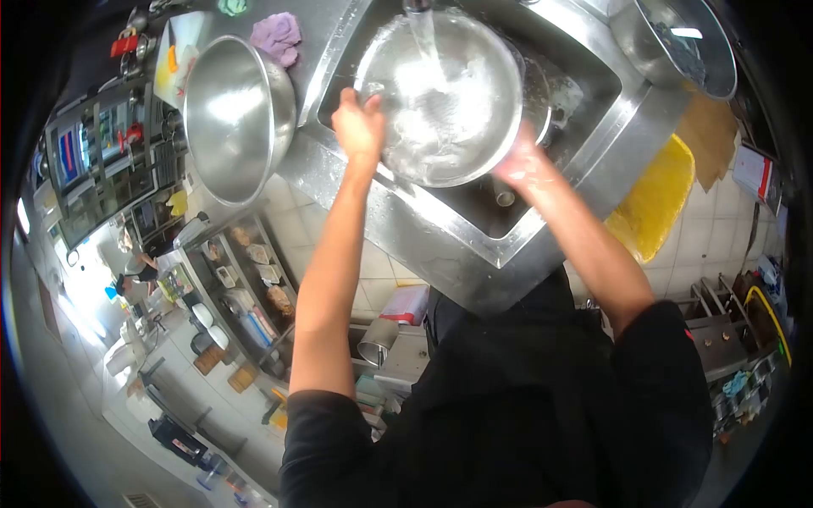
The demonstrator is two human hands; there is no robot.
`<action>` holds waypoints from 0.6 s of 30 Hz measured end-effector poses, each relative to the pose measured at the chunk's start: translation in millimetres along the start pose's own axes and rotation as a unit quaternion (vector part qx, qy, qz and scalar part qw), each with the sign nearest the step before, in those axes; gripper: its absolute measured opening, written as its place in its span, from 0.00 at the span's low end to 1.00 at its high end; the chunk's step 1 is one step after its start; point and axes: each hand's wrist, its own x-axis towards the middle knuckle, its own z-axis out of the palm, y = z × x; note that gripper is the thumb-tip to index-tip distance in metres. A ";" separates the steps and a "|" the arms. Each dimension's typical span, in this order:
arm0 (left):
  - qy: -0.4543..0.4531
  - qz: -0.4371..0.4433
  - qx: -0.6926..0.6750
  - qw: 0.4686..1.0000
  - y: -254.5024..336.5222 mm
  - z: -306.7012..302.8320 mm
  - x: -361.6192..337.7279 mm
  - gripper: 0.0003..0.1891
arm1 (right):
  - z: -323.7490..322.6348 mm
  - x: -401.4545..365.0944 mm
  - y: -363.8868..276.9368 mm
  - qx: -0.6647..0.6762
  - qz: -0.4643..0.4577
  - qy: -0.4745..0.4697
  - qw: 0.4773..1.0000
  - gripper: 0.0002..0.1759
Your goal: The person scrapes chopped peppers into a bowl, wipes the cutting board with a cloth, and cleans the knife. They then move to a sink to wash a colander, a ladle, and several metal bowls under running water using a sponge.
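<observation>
Water runs from the faucet [419,25] into a large round metal bowl [440,110] above the sink [584,51]. My left hand [358,125] is closed on the bowl's left rim. At the lower right edge of the bowl is my right hand [521,161], blurred and partly behind the rim, its fingers mostly hidden. Inside the bowl there is some water with bright reflections. Behind the bowl's right side, part of another round metal container [538,93] shows in the basin.
On the left stands a big empty metal bowl [229,114], near a purple cloth [277,38] and a board with a knife [174,59]. Another metal bowl [686,46] is at the upper right, above a yellow item [656,203]. Far left, a person [135,262] is visible.
</observation>
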 end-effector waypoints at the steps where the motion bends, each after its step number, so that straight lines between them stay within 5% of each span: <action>1: -0.007 -0.020 0.005 1.000 -14.4 -6.0 2.6 0.12 | -15.3 14.4 -13.3 -0.060 -0.031 0.015 0.998 0.21; 3: -0.013 -0.002 -0.009 1.000 -35.2 1.1 -5.9 0.11 | -1.0 12.7 -34.7 -0.295 -0.238 -0.024 0.925 0.23; 4: -0.051 -0.008 -0.044 0.998 -32.5 7.1 -13.9 0.11 | -0.1 28.1 -44.7 -0.296 -0.239 -0.028 0.924 0.23; 7: -0.050 -0.029 -0.160 0.985 -19.2 28.9 -37.7 0.12 | -2.1 78.8 -72.9 -0.243 -0.166 -0.166 0.941 0.22; 9: -0.018 -0.091 -0.147 0.985 -9.1 37.1 -47.2 0.13 | -36.1 105.1 -43.1 -0.188 0.078 -0.077 0.976 0.24; 11: 0.033 -0.118 -0.175 0.977 -0.3 50.3 -41.0 0.13 | -54.0 99.3 11.5 0.046 0.022 -0.168 0.984 0.24; 12: 0.093 -0.092 -0.199 0.971 12.0 51.5 -42.8 0.09 | -48.8 84.8 21.6 0.096 0.075 -0.152 0.981 0.24; 14: 0.055 -0.099 -0.197 0.974 24.5 39.0 -40.3 0.06 | -55.1 35.9 38.2 0.137 0.146 -0.062 0.978 0.26; 15: 0.073 -0.100 -0.282 0.952 -14.7 80.7 -23.8 0.05 | -50.1 13.1 28.4 0.182 0.171 -0.082 0.965 0.27; 16: 0.122 -0.007 0.034 0.992 -10.6 65.1 -12.9 0.09 | -38.8 -6.3 17.0 0.195 0.221 -0.121 0.948 0.26; 17: 0.141 -0.009 0.089 0.986 -8.3 53.7 -2.5 0.07 | -40.2 -21.8 3.0 0.159 0.230 -0.095 0.955 0.27; 18: 0.059 -0.094 0.057 0.992 9.2 28.8 4.2 0.10 | -57.9 -29.0 -12.0 0.034 0.152 -0.108 0.982 0.31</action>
